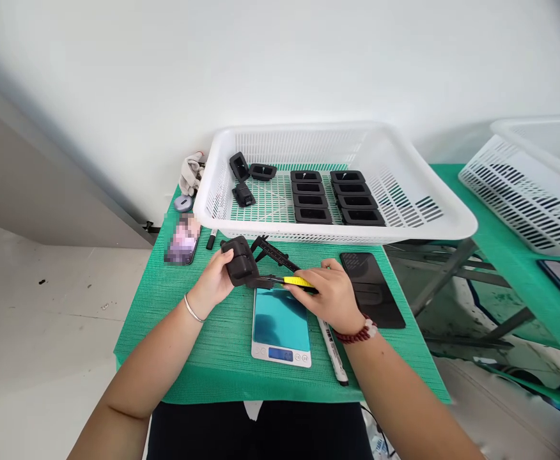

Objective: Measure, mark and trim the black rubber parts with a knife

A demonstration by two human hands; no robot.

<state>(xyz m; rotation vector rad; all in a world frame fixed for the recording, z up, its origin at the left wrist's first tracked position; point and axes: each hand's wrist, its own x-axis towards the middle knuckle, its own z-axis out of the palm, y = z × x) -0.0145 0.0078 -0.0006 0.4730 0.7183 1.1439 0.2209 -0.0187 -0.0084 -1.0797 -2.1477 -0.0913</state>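
Note:
My left hand [215, 281] is closed around a black plastic part [240, 260], held just above the green mat. My right hand [332, 295] grips a caliper [284, 280] with a black and yellow body, its jaws set against the black part. A second black caliper [274, 252] lies on the mat behind them. Directly below the hands sits a small digital scale [280, 327] with a teal plate and a lit display.
A white slotted basket [447, 220] at the back holds several black parts [335, 197], some in rows. A marker pen [335, 354], a dark phone [373, 287], another phone [182, 239] and a glove [191, 174] lie around. Another basket [529, 185] stands right.

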